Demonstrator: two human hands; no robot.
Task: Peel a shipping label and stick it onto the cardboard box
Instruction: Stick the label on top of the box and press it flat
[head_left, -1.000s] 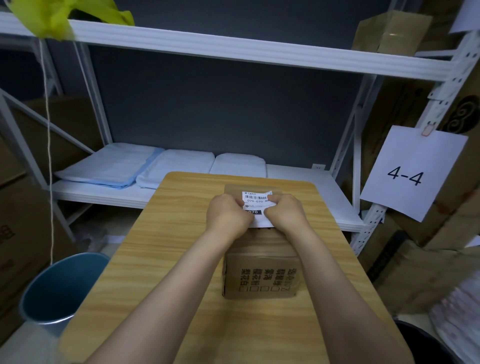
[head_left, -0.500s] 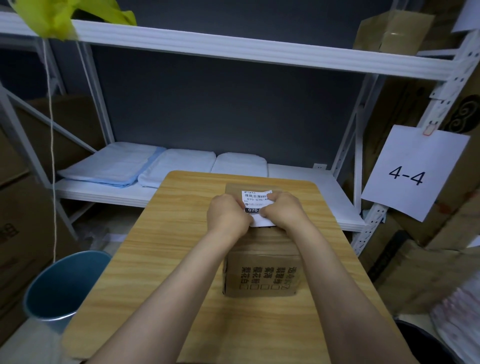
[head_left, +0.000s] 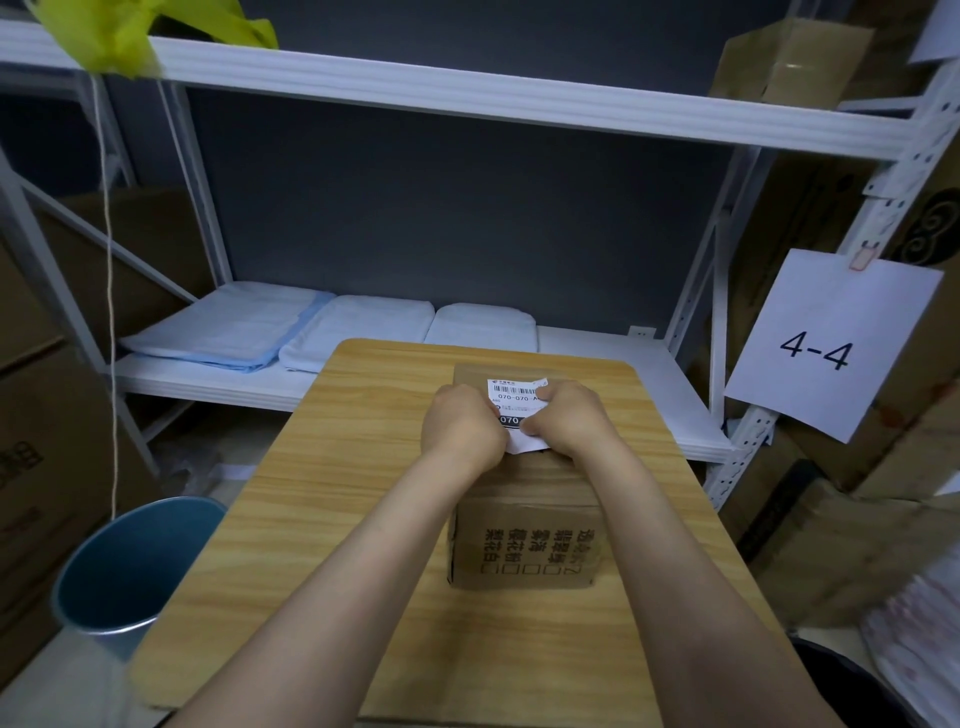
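Both my hands, left (head_left: 464, 428) and right (head_left: 563, 422), pinch the label (head_left: 514, 399) above the box (head_left: 522, 525), its right corner now curling up, so peeling has begun.

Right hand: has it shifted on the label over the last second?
Yes, slightly. The right hand has crept toward the far edge of the cardboard box, now covering more of the shipping label by its upper right corner.

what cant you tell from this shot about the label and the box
Head view only:
- Whether the shipping label is peeled from its backing or stuck down: left hand and right hand cover its sides.
- The label's small print: too small.
- Most of the cardboard box top: hidden under hands and label.
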